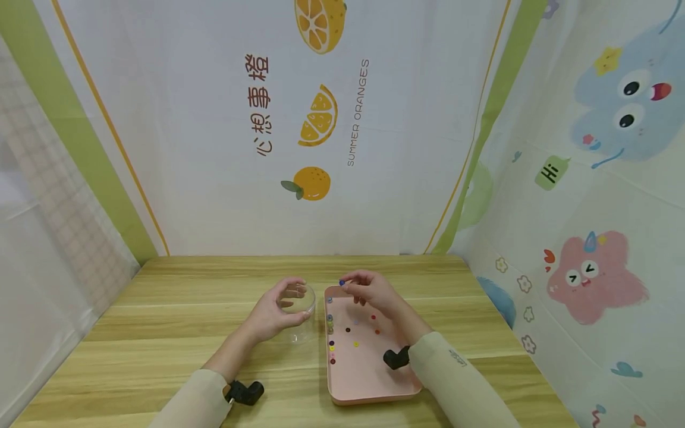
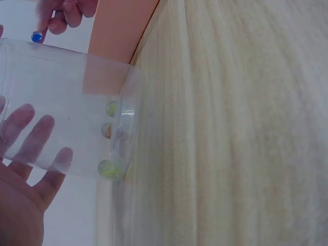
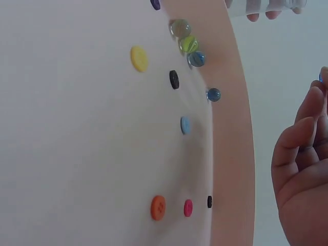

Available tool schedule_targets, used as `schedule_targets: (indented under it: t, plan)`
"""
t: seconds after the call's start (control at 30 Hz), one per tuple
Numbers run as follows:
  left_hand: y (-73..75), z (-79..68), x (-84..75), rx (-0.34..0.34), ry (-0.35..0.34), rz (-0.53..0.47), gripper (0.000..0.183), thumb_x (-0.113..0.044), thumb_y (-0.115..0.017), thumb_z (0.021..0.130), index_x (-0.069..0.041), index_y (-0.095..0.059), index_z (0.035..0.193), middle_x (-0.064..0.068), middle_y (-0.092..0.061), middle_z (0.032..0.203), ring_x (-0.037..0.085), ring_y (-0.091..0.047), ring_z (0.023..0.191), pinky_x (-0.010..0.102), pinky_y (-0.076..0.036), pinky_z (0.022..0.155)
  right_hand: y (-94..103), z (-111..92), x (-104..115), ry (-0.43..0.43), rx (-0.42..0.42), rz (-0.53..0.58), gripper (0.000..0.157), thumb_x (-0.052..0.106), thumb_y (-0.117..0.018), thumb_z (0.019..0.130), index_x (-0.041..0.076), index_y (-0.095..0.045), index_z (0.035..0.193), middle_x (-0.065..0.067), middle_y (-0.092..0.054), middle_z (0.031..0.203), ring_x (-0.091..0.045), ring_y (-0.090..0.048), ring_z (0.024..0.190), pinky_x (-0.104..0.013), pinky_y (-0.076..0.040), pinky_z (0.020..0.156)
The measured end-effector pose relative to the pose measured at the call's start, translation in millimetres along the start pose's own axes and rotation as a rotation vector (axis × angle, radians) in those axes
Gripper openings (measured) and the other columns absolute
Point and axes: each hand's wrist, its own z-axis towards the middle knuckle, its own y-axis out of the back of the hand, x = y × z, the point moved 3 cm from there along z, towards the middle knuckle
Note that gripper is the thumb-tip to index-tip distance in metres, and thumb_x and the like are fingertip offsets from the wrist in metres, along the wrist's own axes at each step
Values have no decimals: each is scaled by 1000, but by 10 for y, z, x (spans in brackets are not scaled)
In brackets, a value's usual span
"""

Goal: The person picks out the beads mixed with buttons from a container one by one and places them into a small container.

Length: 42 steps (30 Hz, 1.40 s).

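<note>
My left hand (image 1: pixel 278 312) is curled round the upper part of a clear jar (image 1: pixel 295 334), which stands upright on the table. In the left wrist view, three glass marbles (image 2: pixel 107 168) lie at the jar's bottom, two of them greenish. Between thumb and fingertips my right hand (image 1: pixel 374 291) pinches a blue marble (image 1: pixel 342 283), above the far left corner of a pink tray (image 1: pixel 369 380). That marble (image 2: pixel 36 36) appears near the jar's rim in the left wrist view, apart from it. Several marbles (image 3: pixel 213 95) rest along the tray's wall.
Several small buttons lie in the tray, among them a yellow button (image 3: pixel 139 58), an orange button (image 3: pixel 158 207) and a light blue button (image 3: pixel 185 125). The wooden table (image 1: pixel 176 315) ends at a hanging cloth (image 1: pixel 214 208) behind; another printed cloth (image 1: pixel 588 196) hangs on the right.
</note>
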Motion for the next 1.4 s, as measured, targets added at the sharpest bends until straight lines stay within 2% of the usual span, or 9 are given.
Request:
schedule_targets:
  t: [0.1, 0.27, 0.43, 0.67, 0.83, 0.93, 1.1, 1.23, 1.4]
  plan:
    - [1, 0, 0, -2, 0, 2, 68, -21, -88, 92, -8, -54, 150, 23, -66, 143, 47, -62, 136, 70, -50, 114, 8, -7, 19, 12, -12, 17, 42, 25, -74, 106, 0, -69, 140, -29, -68, 110, -18, -61, 77, -36, -55, 73]
    - [0, 3, 7, -4, 0, 2, 69, -20, -88, 92, -7, -54, 150, 23, -66, 143, 47, -62, 136, 70, -50, 114, 6, -19, 85, 36, -26, 51, 40, 24, -75, 106, 0, -71, 138, -16, -69, 101, -20, -57, 76, -29, -51, 70]
    - [-2, 2, 3, -5, 2, -4, 68, -20, -88, 91, -8, -55, 149, 24, -66, 143, 46, -62, 136, 69, -50, 114, -3, -19, 153, 62, -19, 50, 36, 23, -73, 107, 2, -72, 136, -18, -68, 102, -18, -56, 74, -32, -49, 69]
    - [-1, 1, -5, -3, 12, -3, 68, -20, -88, 92, -8, -54, 150, 21, -67, 142, 45, -62, 136, 68, -51, 114, -70, -49, 273, 99, -8, 70, 32, 23, -75, 106, 5, -74, 132, -1, -70, 94, -18, -58, 74, -32, -52, 71]
    - [0, -2, -10, 1, 11, -8, 69, -20, -88, 92, -6, -54, 150, 22, -67, 143, 45, -62, 137, 70, -50, 115, -130, -34, 338, 122, 12, 77, 32, 24, -75, 106, 5, -74, 132, -2, -68, 92, -25, -58, 74, -29, -54, 70]
    - [-2, 0, -12, 0, 9, -7, 68, -20, -88, 92, -6, -54, 150, 21, -67, 142, 45, -62, 137, 69, -50, 114, -167, -30, 386, 129, 22, 78, 32, 24, -75, 106, 5, -74, 132, -5, -68, 93, -30, -58, 76, -31, -55, 71]
    - [-5, 2, -10, -1, 10, -2, 68, -20, -88, 92, -7, -54, 150, 21, -67, 142, 43, -62, 136, 68, -50, 115, -220, -30, 483, 141, 40, 58, 31, 24, -74, 106, 6, -74, 132, -1, -67, 90, -22, -59, 74, -38, -56, 74]
    - [-5, 4, -12, 1, 5, 0, 69, -20, -87, 93, -6, -53, 151, 22, -66, 143, 44, -62, 136, 69, -50, 114, -252, -20, 539, 142, 47, 55, 31, 24, -73, 107, 7, -74, 132, 1, -67, 90, -16, -59, 73, -33, -55, 71]
    - [-8, 7, -14, -4, 3, -2, 69, -20, -87, 92, -6, -54, 150, 21, -67, 142, 43, -63, 135, 67, -52, 114, -313, -17, 607, 145, 76, 82, 31, 20, -74, 106, 6, -74, 133, 0, -70, 92, -17, -61, 73, -29, -54, 69]
